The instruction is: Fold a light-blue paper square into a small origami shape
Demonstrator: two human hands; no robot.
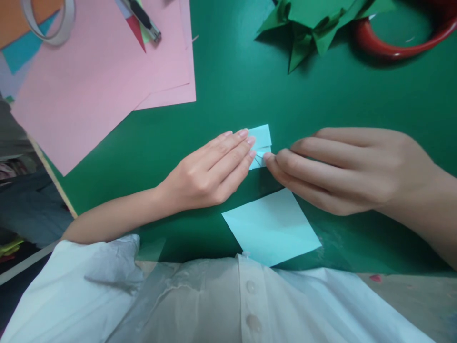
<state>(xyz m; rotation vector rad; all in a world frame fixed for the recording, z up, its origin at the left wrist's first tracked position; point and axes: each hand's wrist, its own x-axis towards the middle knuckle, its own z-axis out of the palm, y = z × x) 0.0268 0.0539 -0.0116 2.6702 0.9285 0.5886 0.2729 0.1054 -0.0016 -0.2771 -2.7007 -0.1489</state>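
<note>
Where visible, folded paper [261, 135] between grips [214, 169] [352, 169].

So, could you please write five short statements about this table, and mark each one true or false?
1. The left hand lies on the folded paper. True.
2. The right hand holds the red handle. False: its fingertips are at the folded paper; the red handle lies apart, at the upper right.
3. The blue sheet is nearer to the shirt than the folded paper is. True.
4. The dark tool lies on the blue sheet. False: the dark tool is over the pink papers.
5. The white ring is at the upper left. True.
</note>
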